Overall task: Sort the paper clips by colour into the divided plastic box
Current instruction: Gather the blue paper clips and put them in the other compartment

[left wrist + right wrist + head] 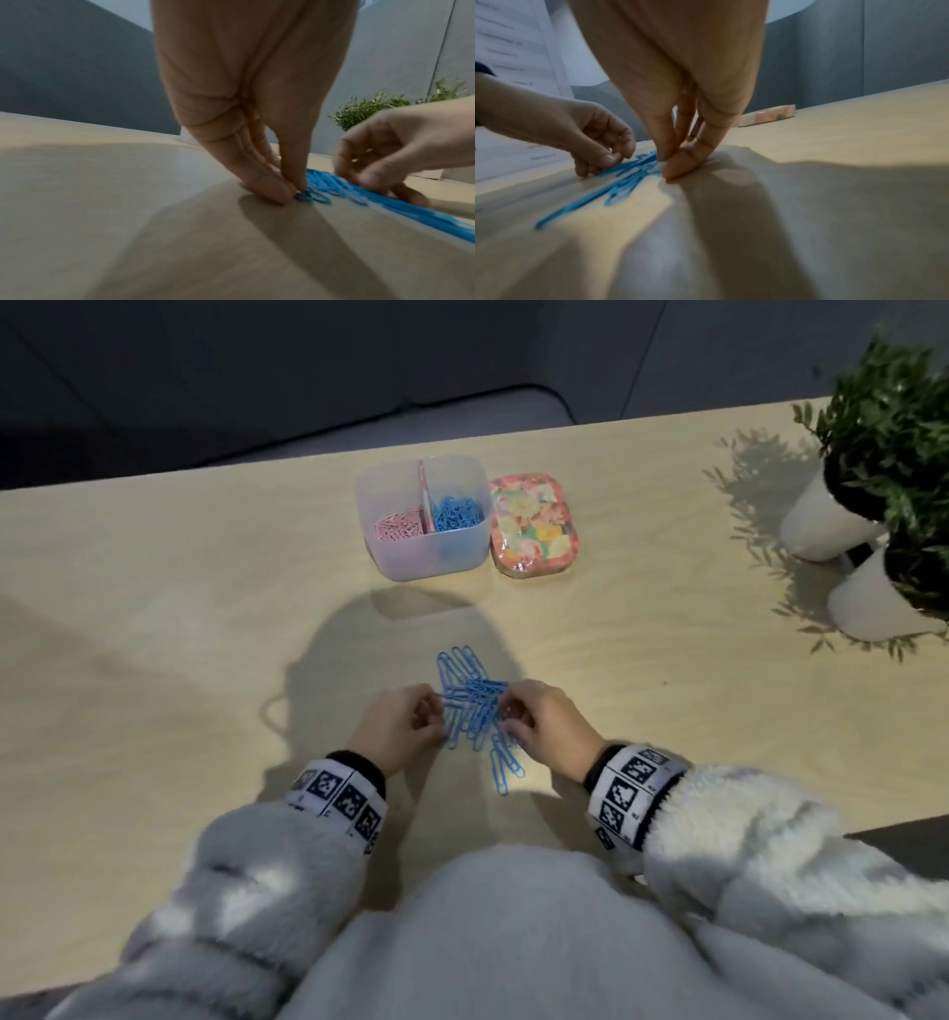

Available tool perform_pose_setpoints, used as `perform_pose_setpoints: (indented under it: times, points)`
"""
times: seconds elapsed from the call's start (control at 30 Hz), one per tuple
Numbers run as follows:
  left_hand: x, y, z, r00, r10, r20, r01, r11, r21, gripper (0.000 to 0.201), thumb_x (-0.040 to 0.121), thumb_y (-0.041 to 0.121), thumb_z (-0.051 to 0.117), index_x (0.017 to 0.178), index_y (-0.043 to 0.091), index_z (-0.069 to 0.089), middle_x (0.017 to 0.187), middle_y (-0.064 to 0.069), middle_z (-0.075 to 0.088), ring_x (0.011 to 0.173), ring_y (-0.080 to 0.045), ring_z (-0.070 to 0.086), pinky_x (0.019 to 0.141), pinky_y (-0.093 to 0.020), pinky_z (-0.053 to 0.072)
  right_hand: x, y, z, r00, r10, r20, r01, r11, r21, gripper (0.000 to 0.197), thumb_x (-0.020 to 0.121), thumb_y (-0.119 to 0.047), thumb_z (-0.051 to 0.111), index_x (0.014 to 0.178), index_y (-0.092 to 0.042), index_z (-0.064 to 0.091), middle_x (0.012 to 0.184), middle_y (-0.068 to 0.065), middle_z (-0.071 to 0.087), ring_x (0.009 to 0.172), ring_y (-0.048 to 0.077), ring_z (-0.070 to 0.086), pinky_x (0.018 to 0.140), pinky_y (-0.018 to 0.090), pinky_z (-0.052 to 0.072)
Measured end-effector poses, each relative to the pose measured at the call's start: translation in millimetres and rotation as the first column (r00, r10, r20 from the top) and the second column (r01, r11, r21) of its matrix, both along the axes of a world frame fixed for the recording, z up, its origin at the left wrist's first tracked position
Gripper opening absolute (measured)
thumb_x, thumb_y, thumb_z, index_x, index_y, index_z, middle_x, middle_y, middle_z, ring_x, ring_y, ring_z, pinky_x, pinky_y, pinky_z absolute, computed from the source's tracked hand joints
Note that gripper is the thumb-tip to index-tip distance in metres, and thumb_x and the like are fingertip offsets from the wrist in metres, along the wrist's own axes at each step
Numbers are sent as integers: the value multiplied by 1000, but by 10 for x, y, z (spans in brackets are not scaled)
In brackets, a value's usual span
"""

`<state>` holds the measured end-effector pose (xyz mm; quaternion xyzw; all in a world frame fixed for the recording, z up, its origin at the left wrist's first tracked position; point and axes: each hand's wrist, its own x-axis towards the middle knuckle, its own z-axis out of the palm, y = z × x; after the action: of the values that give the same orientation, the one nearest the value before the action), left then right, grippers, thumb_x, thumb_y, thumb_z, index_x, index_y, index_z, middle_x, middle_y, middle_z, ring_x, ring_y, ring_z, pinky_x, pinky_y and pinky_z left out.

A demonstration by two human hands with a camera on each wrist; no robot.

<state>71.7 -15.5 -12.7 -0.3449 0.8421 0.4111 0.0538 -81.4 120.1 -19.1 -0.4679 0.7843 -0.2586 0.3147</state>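
A loose pile of blue paper clips [475, 706] lies on the wooden table [205, 608] in front of me. My left hand [411, 724] pinches clips at the pile's left edge with thumb and fingertips on the table [293, 189]. From the other side, my right hand [529, 719] pinches clips at the right edge [667, 162]. Farther back stands the translucent divided box [411, 559]. Pink clips [398, 528] fill its left compartment and blue clips [457, 513] its right. No pink clips show on the table.
A flowered lid [534, 526] lies flat right beside the box. Two potted plants in white pots [827, 521] stand at the table's right end. The table's far edge runs just behind the box.
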Motion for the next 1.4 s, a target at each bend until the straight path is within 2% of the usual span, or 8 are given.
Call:
perform_pose_setpoints:
  times: [0.1, 0.2, 0.33, 0.47, 0.73, 0.97, 1.13, 1.4]
  points:
    - [-131, -63, 95, 997, -81, -10, 80, 991, -105, 19, 75, 8, 70, 88, 16, 58, 83, -1, 60, 72, -18, 56, 71, -32, 48, 20, 30, 127, 999, -1, -32, 3, 998, 58, 42, 74, -23, 74, 107, -9, 54, 94, 3, 50, 81, 22, 50, 76, 31, 41]
    - [-187, -264, 185, 960, -268, 78, 279, 909, -309, 58, 68, 13, 78, 119, 13, 51, 117, -9, 51, 101, -26, 52, 88, -42, 47, 74, 182, 190, 996, 84, -19, -78, 973, 217, 87, 57, -30, 85, 129, -13, 38, 121, 7, 42, 96, 30, 57, 83, 37, 48]
    - [-312, -415, 172, 858, -422, 293, 501, 812, -299, 105, 59, 21, 85, 144, 20, 24, 148, -4, 27, 129, -27, 32, 108, -39, 35, 123, 135, 126, 999, 51, -1, -50, 981, 186, 93, 60, -23, 84, 136, -14, 30, 127, 11, 39, 103, 35, 57, 88, 40, 48]
    - [-436, -409, 174, 768, -481, 423, 616, 736, -281, 100, 64, 27, 82, 144, 19, 23, 143, -6, 33, 125, -27, 35, 108, -34, 33, 20, -136, 96, 996, -69, 49, 61, 987, 151, 75, 72, -18, 75, 135, -11, 35, 123, 11, 46, 111, 28, 50, 88, 30, 39]
    - [-312, -294, 149, 866, -406, 293, 485, 825, -290, 111, 57, 42, 83, 145, 15, 20, 138, -8, 33, 123, -26, 37, 103, -39, 41, 19, -222, 107, 961, 73, -267, -16, 978, 210, 94, 57, -58, 77, 129, -14, 35, 120, 7, 41, 110, 24, 44, 80, 42, 50]
    - [-489, -289, 124, 919, -334, 212, 388, 860, -330, 52, 74, 25, 73, 120, 8, 55, 117, -13, 51, 100, -28, 55, 83, -33, 43, 169, -437, 101, 953, 112, -281, -52, 976, 214, 47, 83, -22, 64, 123, -10, 43, 123, 12, 43, 112, 30, 44, 83, 40, 47]
    - [-499, -320, 79, 923, -312, 225, 370, 879, -302, 39, 77, 27, 70, 108, 7, 56, 106, -11, 60, 96, -27, 55, 78, -32, 41, 77, -501, 104, 962, 70, -264, -28, 987, 161, 24, 87, -2, 47, 109, -4, 56, 114, 16, 52, 103, 34, 50, 84, 42, 45]
    - [-487, -390, 59, 990, -43, 138, 46, 999, -24, 33, 69, 16, 79, 97, 7, 63, 84, -1, 57, 77, -16, 53, 71, -25, 40, -230, -595, 91, 991, -131, 40, 125, 984, 125, 19, 74, -6, 72, 92, -1, 71, 78, 8, 64, 73, 20, 55, 69, 34, 46]
